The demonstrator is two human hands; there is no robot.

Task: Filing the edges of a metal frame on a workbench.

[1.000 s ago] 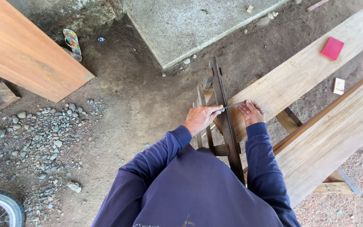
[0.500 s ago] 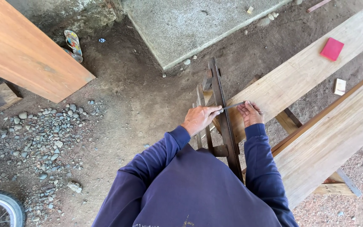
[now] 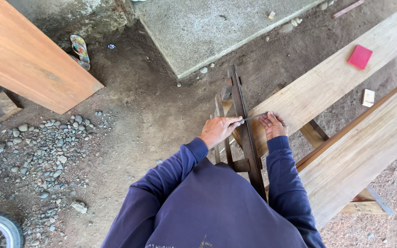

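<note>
I had both hands clamped on a slim metal file [image 3: 254, 117], left hand [image 3: 218, 130] and right hand [image 3: 273, 125] at opposite ends, laying it crosswise on the upturned saw blade [image 3: 244, 133] beside the plank [image 3: 327, 82].

A file [image 3: 255, 117] lies across the saw blade [image 3: 244, 133]; planks [image 3: 327, 82] to its right, pebbles [image 3: 47, 151] left.
</note>
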